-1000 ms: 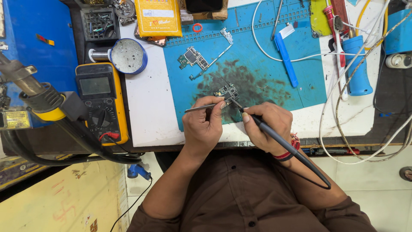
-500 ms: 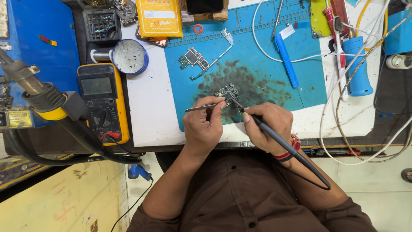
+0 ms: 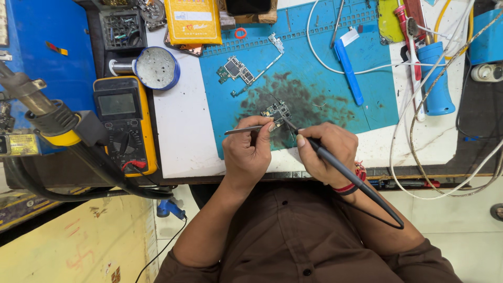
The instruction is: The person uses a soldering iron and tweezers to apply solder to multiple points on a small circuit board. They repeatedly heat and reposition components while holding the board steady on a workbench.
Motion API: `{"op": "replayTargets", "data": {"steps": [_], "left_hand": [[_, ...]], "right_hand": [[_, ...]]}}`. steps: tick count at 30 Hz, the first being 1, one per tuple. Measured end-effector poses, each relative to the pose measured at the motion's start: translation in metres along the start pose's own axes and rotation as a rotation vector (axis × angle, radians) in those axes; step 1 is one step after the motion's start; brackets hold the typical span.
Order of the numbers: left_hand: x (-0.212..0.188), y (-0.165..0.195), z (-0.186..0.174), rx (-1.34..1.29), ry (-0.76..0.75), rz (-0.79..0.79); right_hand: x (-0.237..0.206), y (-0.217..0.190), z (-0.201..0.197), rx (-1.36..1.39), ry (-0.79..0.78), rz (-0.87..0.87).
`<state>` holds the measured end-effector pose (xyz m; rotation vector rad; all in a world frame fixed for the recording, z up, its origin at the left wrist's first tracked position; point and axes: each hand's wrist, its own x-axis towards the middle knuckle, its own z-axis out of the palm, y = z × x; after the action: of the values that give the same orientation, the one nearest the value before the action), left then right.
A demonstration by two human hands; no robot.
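A small circuit board (image 3: 276, 110) is lying on the blue mat (image 3: 335, 99), just beyond both hands. Metal tweezers (image 3: 249, 128) are being pinched by the left hand (image 3: 250, 152); a dark soldering iron (image 3: 335, 162) is being gripped by the right hand (image 3: 326, 152), tip at the board. The board is looking greenish, crowded with tiny parts, amid dark stains. A yellow rectangular packet (image 3: 193, 21) is lying at the mat's far left corner.

The mat (image 3: 335, 84) looks like matt blue rubber, smudged dark at its middle. The tweezers (image 3: 246, 129) are bare shiny metal. The iron (image 3: 346, 173) has a matt black plastic handle. The meter (image 3: 126, 123) has a glossy yellow casing. The worktop (image 3: 178, 131) is smooth white.
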<state>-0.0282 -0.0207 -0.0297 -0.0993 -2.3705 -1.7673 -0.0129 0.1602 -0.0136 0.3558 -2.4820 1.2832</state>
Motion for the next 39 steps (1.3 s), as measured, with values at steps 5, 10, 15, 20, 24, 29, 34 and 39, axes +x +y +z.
{"op": "replayTargets", "data": {"steps": [5, 10, 15, 20, 24, 29, 34, 39], "left_hand": [[0.0008, 0.0008, 0.0002, 0.015, -0.001, 0.021], [0.0018, 0.0037, -0.0008, 0.028, 0.004, 0.052], [0.0014, 0.0053, -0.0008, 0.034, -0.003, 0.019], [0.0009, 0.0039, -0.0004, 0.014, -0.012, 0.004], [0.0015, 0.0029, 0.0002, 0.024, 0.001, 0.051], [0.0013, 0.0027, 0.0002, 0.029, 0.003, 0.046], [0.0015, 0.0028, -0.0002, 0.017, -0.002, 0.036], [0.0005, 0.0031, 0.0004, 0.012, -0.01, -0.01]], "right_hand": [[-0.0002, -0.0003, 0.0008, -0.011, 0.011, -0.001], [0.0007, 0.0001, -0.0003, 0.001, -0.014, -0.022], [-0.0015, -0.0021, -0.0019, -0.019, 0.008, 0.013], [-0.001, -0.0003, -0.0025, -0.002, -0.01, -0.007], [-0.0003, 0.0007, -0.0014, 0.006, 0.007, -0.015], [-0.0004, 0.0001, -0.0017, 0.005, 0.003, -0.016], [0.0002, -0.0005, -0.0021, 0.03, 0.001, -0.003], [-0.001, -0.0012, -0.0027, 0.026, 0.004, -0.025]]}}
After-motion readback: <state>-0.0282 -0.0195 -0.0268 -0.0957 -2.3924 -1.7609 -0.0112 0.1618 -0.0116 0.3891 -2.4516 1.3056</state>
